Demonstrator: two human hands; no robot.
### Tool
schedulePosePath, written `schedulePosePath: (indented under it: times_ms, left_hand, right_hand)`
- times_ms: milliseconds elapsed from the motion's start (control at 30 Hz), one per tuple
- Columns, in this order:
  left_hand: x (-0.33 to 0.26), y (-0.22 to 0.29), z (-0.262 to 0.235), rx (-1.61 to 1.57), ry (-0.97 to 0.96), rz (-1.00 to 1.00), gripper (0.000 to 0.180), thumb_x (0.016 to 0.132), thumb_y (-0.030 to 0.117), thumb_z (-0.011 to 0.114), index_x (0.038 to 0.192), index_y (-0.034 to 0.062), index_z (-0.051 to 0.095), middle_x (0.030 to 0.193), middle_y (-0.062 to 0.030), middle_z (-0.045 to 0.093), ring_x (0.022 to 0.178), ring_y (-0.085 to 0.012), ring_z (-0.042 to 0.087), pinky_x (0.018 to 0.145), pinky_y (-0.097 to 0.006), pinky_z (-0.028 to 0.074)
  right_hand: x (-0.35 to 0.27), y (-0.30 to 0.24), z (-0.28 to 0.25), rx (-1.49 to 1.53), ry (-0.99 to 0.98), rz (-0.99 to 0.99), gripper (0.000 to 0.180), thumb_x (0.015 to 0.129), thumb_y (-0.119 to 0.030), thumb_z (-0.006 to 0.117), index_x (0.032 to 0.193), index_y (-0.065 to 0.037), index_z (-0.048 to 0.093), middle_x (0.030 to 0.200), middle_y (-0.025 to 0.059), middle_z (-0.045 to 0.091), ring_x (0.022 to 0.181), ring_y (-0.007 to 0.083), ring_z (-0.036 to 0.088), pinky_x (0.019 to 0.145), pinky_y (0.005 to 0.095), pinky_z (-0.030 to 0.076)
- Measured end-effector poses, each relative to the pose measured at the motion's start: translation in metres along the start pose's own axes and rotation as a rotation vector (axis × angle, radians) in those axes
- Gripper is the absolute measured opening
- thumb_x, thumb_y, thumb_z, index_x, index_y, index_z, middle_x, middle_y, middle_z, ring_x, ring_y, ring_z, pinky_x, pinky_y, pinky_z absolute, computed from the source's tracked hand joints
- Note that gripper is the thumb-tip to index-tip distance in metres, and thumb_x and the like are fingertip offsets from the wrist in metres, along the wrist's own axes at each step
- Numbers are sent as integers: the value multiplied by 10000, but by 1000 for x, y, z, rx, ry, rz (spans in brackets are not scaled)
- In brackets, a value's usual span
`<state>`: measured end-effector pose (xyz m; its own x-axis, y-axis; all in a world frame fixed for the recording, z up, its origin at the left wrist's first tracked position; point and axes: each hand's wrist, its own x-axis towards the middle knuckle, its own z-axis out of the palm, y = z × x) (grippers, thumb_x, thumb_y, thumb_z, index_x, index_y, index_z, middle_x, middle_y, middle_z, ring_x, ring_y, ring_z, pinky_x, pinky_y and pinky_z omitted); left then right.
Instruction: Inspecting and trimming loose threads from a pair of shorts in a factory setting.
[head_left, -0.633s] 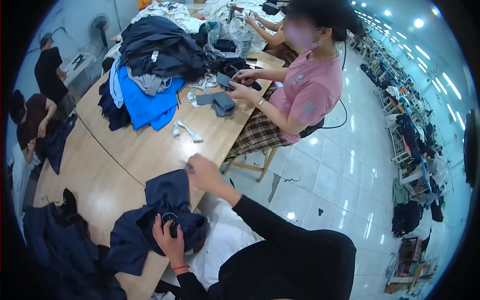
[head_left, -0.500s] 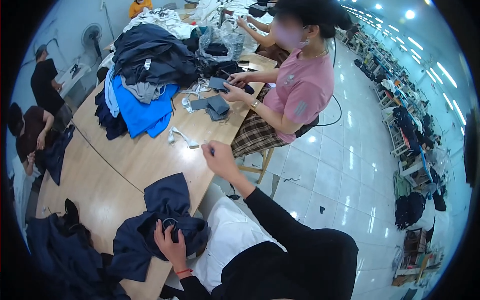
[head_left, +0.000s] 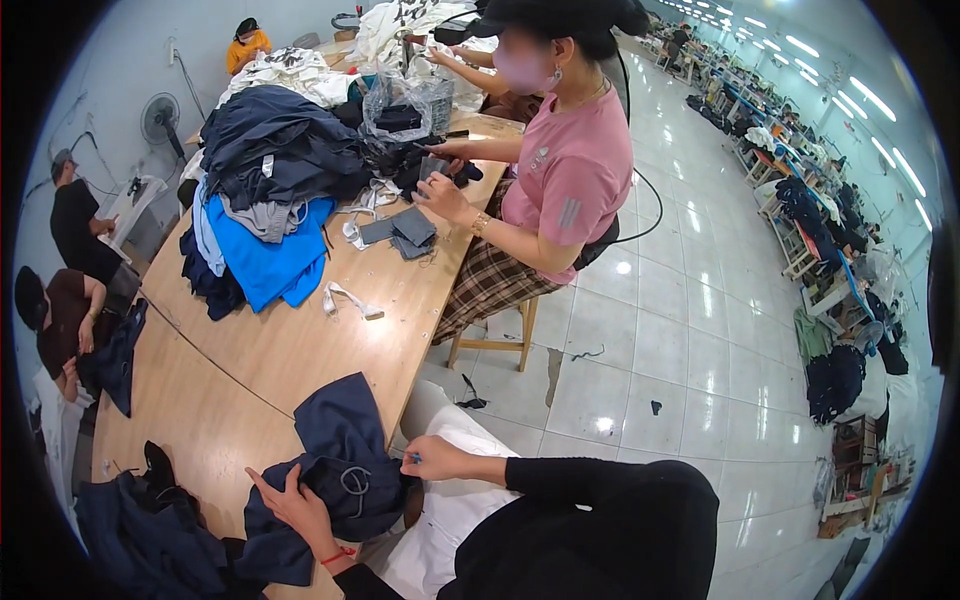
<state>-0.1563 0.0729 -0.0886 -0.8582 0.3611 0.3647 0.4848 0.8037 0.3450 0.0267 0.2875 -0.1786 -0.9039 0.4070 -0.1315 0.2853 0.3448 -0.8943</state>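
Observation:
A navy garment [head_left: 340,415] with a looped grey drawstring [head_left: 355,482] lies bunched at the near edge of the table. My left hand [head_left: 298,510] rests at its left side, fingers spread, index finger and thumb apart. Close to the garment's right side is my right hand [head_left: 445,460], its fingers closed around a small blue object [head_left: 412,457]. Most of that object is hidden in the fist, so its kind cannot be made out. Below this hand, white cloth [head_left: 445,520] covers my lap.
More dark navy clothing [head_left: 150,540] lies at the near left. Farther up the table [head_left: 240,350] are a white strip [head_left: 350,302], grey fabric pieces [head_left: 408,232] and a large garment pile [head_left: 280,150]. A co-worker in pink [head_left: 575,160] sits at the right edge, handling a dark piece.
My right hand has come back from over the table's right edge to the garment's side. My left hand has shifted left off the drawstring, fingers spreading. The view has shifted slightly.

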Motion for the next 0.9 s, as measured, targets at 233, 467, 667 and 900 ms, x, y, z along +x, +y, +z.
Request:
schedulePosePath:
  times_ms: [233, 467, 667, 900]
  left_hand:
    - [-8, -26, -8, -295, -212, -50, 360, 870, -34, 716, 1230, -26, 715, 1194, -262, 745, 1156, -442, 711, 1001, -453, 545]
    - [-3, 34, -83, -338, 57, -38, 185, 938, 30, 723, 1095, -67, 709, 1012, -217, 726, 926, -364, 691, 859, -415, 531]
    - [-4, 72, -127, -521, 441, -321, 341, 1057, 293, 680, 1232, 5, 735, 1014, -123, 727, 888, -265, 640, 862, -406, 499]
    - [-29, 73, -145, -680, 582, -527, 348, 1094, 292, 610, 1324, 37, 667, 1219, -166, 676, 904, -318, 587, 851, -495, 488]
  right_hand:
    - [-6, -4, -2, 36, -71, 84, 152, 845, -138, 806, 946, -26, 782, 901, 181, 782, 902, 381, 768, 787, 450, 593]
    - [0, -34, -15, 39, 204, -100, 268, 840, -168, 871, 997, -27, 706, 933, 150, 750, 890, 336, 739, 808, 419, 577]
    - [-27, -81, 0, 298, 64, -394, 475, 814, -175, 916, 1147, -62, 597, 1003, 98, 680, 957, 267, 685, 857, 368, 561]
    - [7, -85, -21, 278, 276, -313, 314, 804, -19, 754, 1088, -35, 619, 953, 136, 698, 896, 337, 710, 800, 408, 567]
